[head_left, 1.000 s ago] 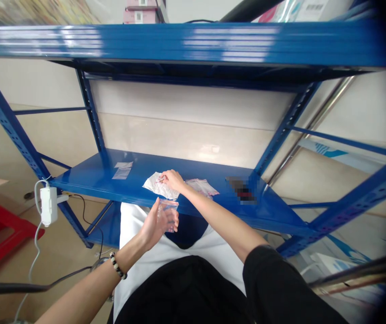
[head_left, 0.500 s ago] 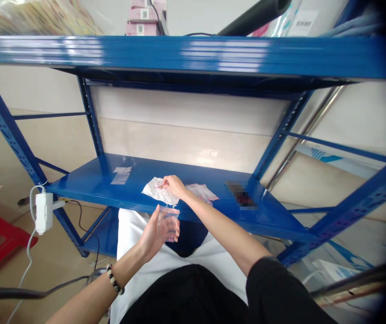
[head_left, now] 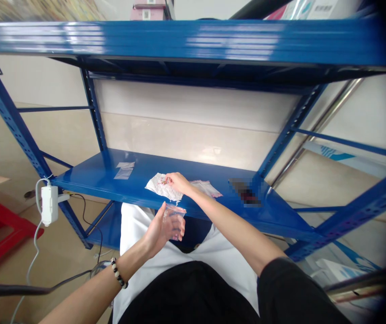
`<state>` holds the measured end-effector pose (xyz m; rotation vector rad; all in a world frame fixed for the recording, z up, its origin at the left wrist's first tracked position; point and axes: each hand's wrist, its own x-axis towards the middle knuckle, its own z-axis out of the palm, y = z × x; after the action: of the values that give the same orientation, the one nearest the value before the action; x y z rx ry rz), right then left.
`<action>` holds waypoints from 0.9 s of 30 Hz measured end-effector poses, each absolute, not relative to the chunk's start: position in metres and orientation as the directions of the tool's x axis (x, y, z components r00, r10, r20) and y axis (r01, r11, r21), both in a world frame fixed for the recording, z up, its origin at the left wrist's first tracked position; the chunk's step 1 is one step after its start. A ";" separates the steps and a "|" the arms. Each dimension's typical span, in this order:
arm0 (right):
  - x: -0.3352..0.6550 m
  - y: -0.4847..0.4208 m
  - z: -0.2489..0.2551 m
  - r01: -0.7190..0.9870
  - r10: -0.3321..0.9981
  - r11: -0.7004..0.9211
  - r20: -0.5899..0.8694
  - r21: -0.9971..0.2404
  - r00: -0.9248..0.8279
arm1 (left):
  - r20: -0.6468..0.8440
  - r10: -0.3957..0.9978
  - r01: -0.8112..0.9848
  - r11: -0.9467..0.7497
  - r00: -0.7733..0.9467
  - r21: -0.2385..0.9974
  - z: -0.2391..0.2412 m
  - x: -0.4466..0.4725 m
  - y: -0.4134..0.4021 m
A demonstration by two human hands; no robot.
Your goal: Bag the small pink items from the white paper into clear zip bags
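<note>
My left hand (head_left: pixel 157 234) is in front of the shelf edge, thumb up and fingers curled round a small clear zip bag (head_left: pixel 175 209). The fingers show through its plastic. On the blue shelf, my right hand (head_left: pixel 178 183) is over a crumpled white pouch or cloth (head_left: pixel 155 183). Its fingertips are pinched together among small reddish and metallic bits on the white material. What they pinch is too small to name. Beside the right wrist lie more clear zip bags (head_left: pixel 206 188) with reddish edges, partly behind the forearm.
Flat clear bags (head_left: pixel 124 171) lie on the left of the blue shelf (head_left: pixel 88 180). A blurred-out dark object (head_left: pixel 246 192) lies at the right. An upper shelf beam (head_left: pixel 165 40) crosses above. A white power strip (head_left: pixel 49 204) hangs at the left post, near a red stool (head_left: pixel 6 234).
The view has tilted down slightly and shifted. My right fingertips still work on the white material, with a small shift of the fingers. My left hand keeps the bag.
</note>
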<state>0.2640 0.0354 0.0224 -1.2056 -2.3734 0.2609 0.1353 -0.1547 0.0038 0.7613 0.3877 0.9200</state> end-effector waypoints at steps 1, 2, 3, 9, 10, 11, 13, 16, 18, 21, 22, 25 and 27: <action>0.264 0.036 0.025 0.709 0.806 0.591 0.323 -0.385 -0.496 | 0.014 0.829 -0.573 0.374 0.558 0.729 0.003 0.136 -0.152; 0.263 0.036 0.029 0.697 0.810 0.585 0.336 -0.414 -0.481 | 0.014 0.834 -0.580 0.371 0.551 0.725 0.002 0.136 -0.150; 0.262 0.036 0.034 0.675 0.816 0.578 0.351 -0.458 -0.459 | 0.013 0.840 -0.585 0.367 0.543 0.723 0.001 0.136 -0.148; 0.261 -0.003 0.059 0.245 0.857 0.474 0.379 -0.845 -0.349 | 0.007 0.862 -0.590 0.341 0.507 0.732 0.001 0.132 -0.153; 0.262 -0.016 0.061 0.156 0.849 0.458 0.378 -0.875 -0.369 | 0.012 0.861 -0.594 0.341 0.508 0.728 0.002 0.131 -0.155; 0.263 -0.029 0.063 0.091 0.838 0.442 0.375 -0.892 -0.396 | 0.016 0.860 -0.598 0.341 0.511 0.725 0.003 0.130 -0.157; 0.267 -0.054 0.066 0.046 0.815 0.423 0.358 -0.905 -0.456 | 0.029 0.856 -0.601 0.338 0.517 0.725 0.005 0.129 -0.158; 0.276 -0.081 0.068 0.106 0.796 0.408 0.297 -0.907 -0.527 | 0.042 0.850 -0.586 0.325 0.524 0.743 0.008 0.129 -0.155; 0.282 -0.091 0.069 0.144 0.792 0.389 0.251 -0.910 -0.556 | 0.037 0.847 -0.565 0.320 0.530 0.761 0.009 0.130 -0.153; 0.288 -0.099 0.071 0.157 0.787 0.383 0.232 -0.910 -0.572 | 0.014 0.837 -0.524 0.329 0.546 0.786 0.009 0.131 -0.151; 0.289 -0.101 0.071 0.157 0.784 0.393 0.241 -0.906 -0.571 | 0.010 0.835 -0.514 0.330 0.550 0.792 0.008 0.131 -0.153; 0.291 -0.107 0.069 0.173 0.773 0.435 0.268 -0.883 -0.575 | 0.011 0.830 -0.494 0.321 0.558 0.808 0.006 0.129 -0.158; 0.291 -0.111 0.067 0.193 0.763 0.462 0.277 -0.866 -0.584 | 0.020 0.827 -0.483 0.309 0.562 0.820 0.005 0.128 -0.160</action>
<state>0.2908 -0.1105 0.0672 -0.7929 -2.0434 1.0932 0.1285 -0.1603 0.0053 0.8912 0.4502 0.9047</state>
